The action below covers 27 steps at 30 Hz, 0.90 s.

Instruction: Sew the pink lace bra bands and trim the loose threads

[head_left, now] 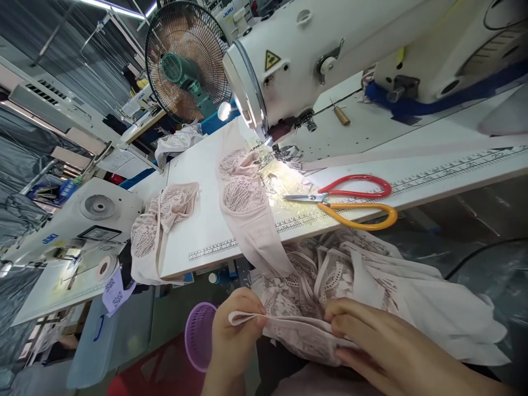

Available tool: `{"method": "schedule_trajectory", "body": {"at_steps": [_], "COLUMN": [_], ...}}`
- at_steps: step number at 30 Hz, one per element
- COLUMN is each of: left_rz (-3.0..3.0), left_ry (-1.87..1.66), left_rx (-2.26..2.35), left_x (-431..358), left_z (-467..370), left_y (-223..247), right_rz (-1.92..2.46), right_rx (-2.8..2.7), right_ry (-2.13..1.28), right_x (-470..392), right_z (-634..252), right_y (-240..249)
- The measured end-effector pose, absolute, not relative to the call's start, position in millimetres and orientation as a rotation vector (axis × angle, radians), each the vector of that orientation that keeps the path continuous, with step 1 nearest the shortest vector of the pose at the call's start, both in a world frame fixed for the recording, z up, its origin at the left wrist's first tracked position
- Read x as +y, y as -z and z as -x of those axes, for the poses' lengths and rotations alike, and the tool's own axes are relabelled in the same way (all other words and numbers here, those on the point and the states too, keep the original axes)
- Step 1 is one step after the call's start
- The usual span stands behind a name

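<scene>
Over my lap, my left hand [240,330] pinches the folded end of a pale pink lace bra [301,333] between thumb and fingers. My right hand [363,335] grips the same bra further along its band, so the edge runs stretched between both hands. Just behind them a pile of similar bras [371,275] hangs at the table's front edge. Another lace bra [245,192] lies across the table by the needle area of the sewing machine [284,66], its band drooping over the edge. Scissors [322,197] with one red and one orange handle rest beside it.
Left on the white table [202,225] lies another bra [163,220]. A green fan [185,66] stands behind. A second sewing machine [94,214] is at the left. Below are a purple basket [200,335] and a red stool [152,368]. Printed rulers run along the table edge.
</scene>
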<state>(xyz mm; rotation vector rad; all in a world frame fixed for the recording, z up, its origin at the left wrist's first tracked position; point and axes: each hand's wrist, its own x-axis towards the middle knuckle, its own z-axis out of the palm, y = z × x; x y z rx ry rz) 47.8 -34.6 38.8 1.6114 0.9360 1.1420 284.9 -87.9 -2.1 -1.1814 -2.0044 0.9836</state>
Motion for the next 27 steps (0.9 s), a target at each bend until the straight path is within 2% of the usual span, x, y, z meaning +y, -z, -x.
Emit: {"method": "schedule_trajectory", "body": {"at_steps": [17,27], "left_rz": [-1.603,-1.634], "left_ry": [-1.167,-1.148], "left_rx": [1.065,0.870], "left_x": [-43,-41], "left_z": [-34,-32], "left_y": [-34,-44], "right_rz": [1.136,1.331], "right_rx": [-1.887,-1.856], "right_ry": [-1.114,-1.045], "right_x": [-93,-92], "right_z": [-290,-295], "right_y": [-5,-14]}}
